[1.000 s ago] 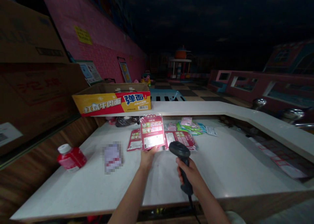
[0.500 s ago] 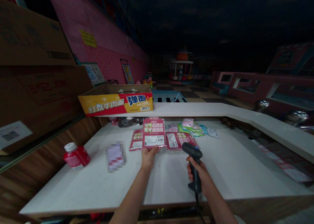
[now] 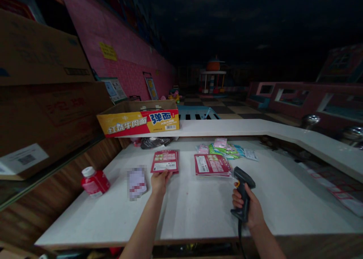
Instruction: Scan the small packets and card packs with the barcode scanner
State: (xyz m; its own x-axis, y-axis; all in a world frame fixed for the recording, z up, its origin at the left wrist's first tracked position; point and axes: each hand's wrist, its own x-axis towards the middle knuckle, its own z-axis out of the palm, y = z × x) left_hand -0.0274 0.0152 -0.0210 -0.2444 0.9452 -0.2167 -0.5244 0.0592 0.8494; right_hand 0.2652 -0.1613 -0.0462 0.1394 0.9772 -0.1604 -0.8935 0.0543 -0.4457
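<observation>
My left hand (image 3: 159,180) rests at the near edge of a small stack of red card packets (image 3: 165,161) lying flat on the white counter (image 3: 198,210); its fingers touch the top packet, and I cannot tell whether they still pinch it. My right hand (image 3: 249,208) is wrapped round the handle of a black barcode scanner (image 3: 243,187), held upright to the right. A second pile of red packets (image 3: 212,164) lies between the two hands, farther back. Behind it sit several small pink, green and blue packets (image 3: 224,147).
A red bottle with a white cap (image 3: 95,181) lies at the left, a blurred card (image 3: 137,182) beside it. A yellow and red carton (image 3: 140,119) stands on the raised ledge (image 3: 255,127). Brown cardboard boxes (image 3: 42,100) line the left wall. A dark bundle (image 3: 155,141) lies under the ledge.
My left hand has lowered the upright red packet onto the left stack. My right hand has drawn the scanner away to the right.
</observation>
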